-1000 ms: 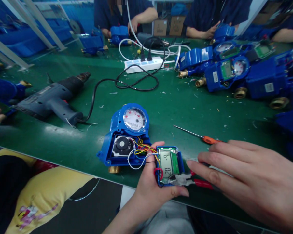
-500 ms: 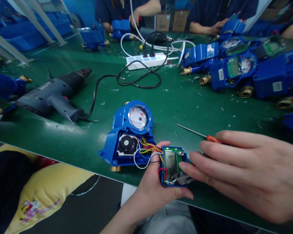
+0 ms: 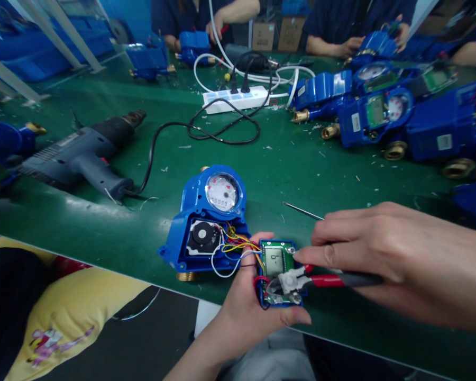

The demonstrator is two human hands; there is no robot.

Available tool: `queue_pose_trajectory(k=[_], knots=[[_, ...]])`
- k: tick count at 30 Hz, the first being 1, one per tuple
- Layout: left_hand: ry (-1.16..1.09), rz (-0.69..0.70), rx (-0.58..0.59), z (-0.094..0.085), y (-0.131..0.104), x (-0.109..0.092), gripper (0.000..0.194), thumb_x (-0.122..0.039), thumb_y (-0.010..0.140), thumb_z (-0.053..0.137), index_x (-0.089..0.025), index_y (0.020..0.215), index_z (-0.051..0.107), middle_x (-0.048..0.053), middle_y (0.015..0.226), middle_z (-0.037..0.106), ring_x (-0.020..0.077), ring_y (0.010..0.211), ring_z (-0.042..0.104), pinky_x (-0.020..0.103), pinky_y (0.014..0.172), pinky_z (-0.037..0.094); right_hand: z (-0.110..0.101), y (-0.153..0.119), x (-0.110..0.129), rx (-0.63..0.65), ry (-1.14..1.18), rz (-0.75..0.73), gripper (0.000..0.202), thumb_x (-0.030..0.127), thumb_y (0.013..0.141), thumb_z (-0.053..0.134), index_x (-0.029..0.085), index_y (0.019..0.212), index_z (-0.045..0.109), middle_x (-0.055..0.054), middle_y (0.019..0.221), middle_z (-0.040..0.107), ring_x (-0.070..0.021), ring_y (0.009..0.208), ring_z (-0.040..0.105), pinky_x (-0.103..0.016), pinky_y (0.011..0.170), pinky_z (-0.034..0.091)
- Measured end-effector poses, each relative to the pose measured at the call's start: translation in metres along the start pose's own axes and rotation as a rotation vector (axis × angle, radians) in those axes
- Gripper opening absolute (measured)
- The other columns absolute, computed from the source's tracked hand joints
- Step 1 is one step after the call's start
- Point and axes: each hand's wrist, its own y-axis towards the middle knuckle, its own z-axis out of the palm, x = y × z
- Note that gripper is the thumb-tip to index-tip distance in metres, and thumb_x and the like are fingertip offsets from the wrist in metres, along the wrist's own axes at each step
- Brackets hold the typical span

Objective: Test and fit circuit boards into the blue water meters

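My left hand (image 3: 248, 296) grips a small circuit board with a display (image 3: 273, 262), set in a blue frame, between thumb and fingers. Red-handled cutting pliers (image 3: 329, 280) are in my right hand (image 3: 376, 259), their jaws over the lower part of the board, near a red wire loop (image 3: 261, 284). My right index fingertip is by the board's upper right corner. Coloured wires (image 3: 240, 243) run from the board into an opened blue water meter (image 3: 218, 217) with a round dial. A screwdriver (image 3: 301, 210) lies on the table, its handle hidden behind my right hand.
A heat gun (image 3: 87, 153) lies at left, its black cord running to a white power strip (image 3: 238, 99). Several blue meters (image 3: 376, 114) crowd the right side. Co-workers' hands (image 3: 351, 47) handle meters across the green table (image 3: 285, 159). Someone in yellow clothing (image 3: 83, 301) is at lower left.
My right hand has turned, bringing the pliers into clearer view with the jaws further left over the board. It now covers the screwdriver's orange handle. My left hand keeps its hold.
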Motion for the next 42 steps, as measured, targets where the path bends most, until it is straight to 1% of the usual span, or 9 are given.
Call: queue_pose_trajectory(k=[6,9,14,20,25,28,33,39,42], knots=[[-0.085,-0.029,-0.001,0.003,-0.001,-0.005,0.086,-0.012,0.059,0.089,-0.029,0.126,0.038,0.003,0.118,0.062,0.0231,0.111,0.063,0.029,0.095,0.048,-0.004,-0.005,-0.002,-0.158,-0.325,-0.131,0.037,0.018,0.07,0.064,0.023,0.106,0.068,-0.003,0.084,0.064,-0.0216,0.074,0.056,-0.036,0.064,0.042],[-0.078,-0.039,0.006,0.003,-0.002,-0.006,0.086,-0.01,0.06,0.088,-0.03,0.127,0.038,0.002,0.12,0.062,0.0229,0.113,0.063,0.029,0.096,0.048,-0.003,-0.002,0.003,-0.194,-0.409,-0.182,0.024,0.018,0.078,0.059,0.022,0.099,0.069,-0.002,0.085,0.066,-0.0218,0.075,0.056,-0.039,0.065,0.04],[-0.035,-0.036,0.011,0.001,-0.003,-0.004,0.087,-0.013,0.061,0.088,-0.03,0.13,0.038,0.003,0.122,0.062,0.0242,0.114,0.063,0.031,0.096,0.05,0.0,0.007,0.012,-0.209,-0.418,-0.206,0.025,0.019,0.096,0.045,0.024,0.094,0.069,0.0,0.085,0.066,-0.0195,0.074,0.053,-0.04,0.067,0.038],[0.06,-0.026,-0.008,-0.002,-0.004,-0.001,0.093,-0.016,0.058,0.09,-0.031,0.133,0.039,0.003,0.127,0.06,0.0249,0.122,0.058,0.034,0.105,0.044,0.006,0.009,0.013,-0.248,-0.415,-0.219,0.03,0.02,0.098,0.04,0.025,0.091,0.069,0.001,0.085,0.065,-0.0185,0.074,0.051,-0.04,0.068,0.036],[-0.033,-0.085,0.032,-0.001,-0.004,-0.004,0.088,-0.008,0.059,0.087,-0.031,0.129,0.039,0.002,0.123,0.064,0.0244,0.118,0.061,0.034,0.102,0.047,0.013,-0.001,0.016,-0.293,-0.448,-0.246,0.036,0.02,0.1,0.033,0.022,0.095,0.069,-0.002,0.089,0.064,-0.0197,0.075,0.047,-0.039,0.062,0.029],[-0.057,-0.09,0.034,0.0,-0.005,-0.003,0.089,-0.005,0.059,0.087,-0.032,0.129,0.039,0.001,0.119,0.065,0.0228,0.114,0.063,0.031,0.098,0.049,0.021,-0.006,0.02,-0.296,-0.459,-0.198,0.031,0.018,0.097,0.036,0.021,0.096,0.067,-0.003,0.094,0.064,-0.0207,0.075,0.046,-0.039,0.06,0.027],[-0.033,-0.046,-0.007,-0.001,-0.004,-0.002,0.091,-0.004,0.055,0.088,-0.032,0.127,0.04,-0.001,0.116,0.062,0.0196,0.109,0.063,0.026,0.095,0.049,0.038,-0.011,0.021,-0.36,-0.384,-0.024,0.032,0.003,0.083,0.038,0.021,0.094,0.062,-0.001,0.082,0.061,-0.022,0.074,0.048,-0.039,0.068,0.035],[-0.013,-0.028,-0.001,-0.003,-0.004,0.002,0.089,-0.011,0.06,0.088,-0.032,0.13,0.038,-0.002,0.111,0.06,0.0171,0.104,0.063,0.025,0.092,0.049,0.031,-0.01,0.018,-0.191,-0.147,0.069,0.023,0.011,0.07,0.055,0.023,0.088,0.062,0.001,0.073,0.056,-0.0175,0.061,0.051,-0.034,0.063,0.043],[0.007,-0.005,-0.016,-0.001,-0.003,0.002,0.089,-0.018,0.058,0.091,-0.03,0.129,0.038,-0.001,0.113,0.06,0.0186,0.105,0.063,0.026,0.093,0.048,0.022,-0.006,0.019,-0.113,-0.063,0.147,0.016,0.014,0.071,0.059,0.024,0.084,0.064,0.001,0.071,0.056,-0.0159,0.058,0.054,-0.03,0.057,0.043]])
